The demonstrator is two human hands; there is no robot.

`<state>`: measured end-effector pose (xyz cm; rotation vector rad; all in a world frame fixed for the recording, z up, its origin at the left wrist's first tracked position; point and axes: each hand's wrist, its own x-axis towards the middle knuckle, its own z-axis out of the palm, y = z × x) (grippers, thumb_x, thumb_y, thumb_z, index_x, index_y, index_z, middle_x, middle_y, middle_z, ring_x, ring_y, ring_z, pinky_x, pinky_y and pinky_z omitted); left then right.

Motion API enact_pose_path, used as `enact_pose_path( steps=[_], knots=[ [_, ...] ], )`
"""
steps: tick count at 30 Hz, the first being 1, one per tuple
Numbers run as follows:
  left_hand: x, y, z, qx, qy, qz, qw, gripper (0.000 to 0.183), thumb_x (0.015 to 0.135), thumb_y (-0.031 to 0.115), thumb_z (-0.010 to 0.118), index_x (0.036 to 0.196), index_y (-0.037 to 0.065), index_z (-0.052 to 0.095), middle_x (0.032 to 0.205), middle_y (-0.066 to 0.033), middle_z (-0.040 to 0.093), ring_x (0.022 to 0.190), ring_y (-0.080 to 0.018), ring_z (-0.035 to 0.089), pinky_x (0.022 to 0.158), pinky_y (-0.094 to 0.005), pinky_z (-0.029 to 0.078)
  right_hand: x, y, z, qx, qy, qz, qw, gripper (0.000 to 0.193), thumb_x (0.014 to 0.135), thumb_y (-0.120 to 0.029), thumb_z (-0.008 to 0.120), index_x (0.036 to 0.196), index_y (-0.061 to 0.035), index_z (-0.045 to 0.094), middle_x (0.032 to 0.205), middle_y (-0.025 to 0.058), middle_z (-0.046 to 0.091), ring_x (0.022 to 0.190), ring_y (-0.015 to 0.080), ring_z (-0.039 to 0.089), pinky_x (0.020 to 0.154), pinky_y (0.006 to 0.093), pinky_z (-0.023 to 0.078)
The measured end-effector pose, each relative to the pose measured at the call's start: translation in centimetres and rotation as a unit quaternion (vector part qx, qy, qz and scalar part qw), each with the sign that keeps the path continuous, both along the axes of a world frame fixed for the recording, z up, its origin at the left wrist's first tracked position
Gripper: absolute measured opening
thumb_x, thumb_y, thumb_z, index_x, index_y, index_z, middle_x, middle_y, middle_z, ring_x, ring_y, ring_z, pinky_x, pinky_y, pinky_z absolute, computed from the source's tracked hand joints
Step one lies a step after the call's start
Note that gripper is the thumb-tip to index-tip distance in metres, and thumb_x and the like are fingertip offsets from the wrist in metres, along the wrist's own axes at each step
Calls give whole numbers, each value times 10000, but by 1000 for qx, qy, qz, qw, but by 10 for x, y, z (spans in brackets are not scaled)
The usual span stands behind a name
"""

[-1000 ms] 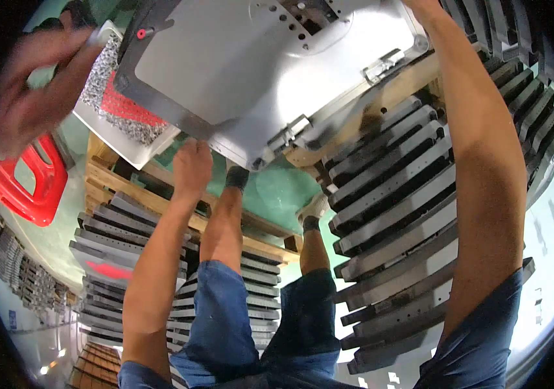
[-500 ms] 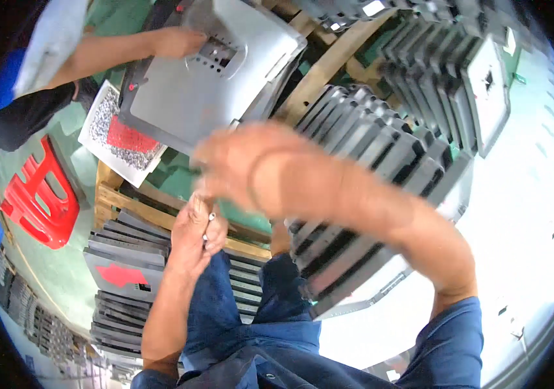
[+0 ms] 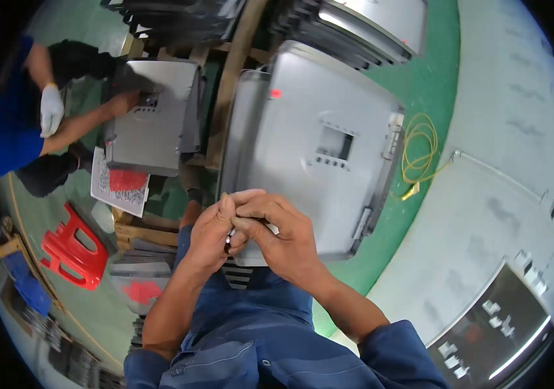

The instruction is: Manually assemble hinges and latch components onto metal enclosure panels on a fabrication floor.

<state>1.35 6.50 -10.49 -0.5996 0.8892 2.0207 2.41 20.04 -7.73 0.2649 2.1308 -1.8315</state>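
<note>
My left hand (image 3: 207,235) is closed in front of my body. Small white pieces (image 3: 229,240) show between its fingers; their kind is too small to tell. My right hand (image 3: 284,235) meets it, thumb and index finger pinched together against the left fingertips. Whatever the right fingers pinch is hidden. Just beyond both hands lies a large grey panel (image 3: 290,155) with a square cutout, rows of small holes and a red mark near one corner. Neither hand is seen gripping it.
At the left, a co-worker's bare hand (image 3: 123,104) touches another grey panel (image 3: 160,139); their other hand wears a white glove (image 3: 51,111). A red plastic stool (image 3: 85,249), a speckled tray (image 3: 105,185), a wooden pallet (image 3: 225,97) and a coiled yellow hose (image 3: 419,152) lie around.
My right hand has come down from its blurred sweep and now meets my left hand. The view has turned: the large panel is now ahead, the co-worker farther left.
</note>
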Motion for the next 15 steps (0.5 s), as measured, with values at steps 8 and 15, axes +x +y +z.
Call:
enact_pose_path(
  steps=[8,15],
  knots=[
    [19,84,12,2,2,-103,995,516,986,397,283,1211,-28,469,547,23,398,414,-35,309,354,-178,234,38,91,19,-94,-140,-224,960,145,837,-23,593,970,36,593,877,72,632,768,142,602,711,258,490],
    [30,98,1,-45,12,-184,982,468,982,388,316,1140,-8,510,566,26,395,432,-35,310,364,-183,233,32,167,-23,-171,-152,-414,881,193,831,-14,594,1020,22,575,863,74,617,784,179,627,712,270,518]
  ],
)
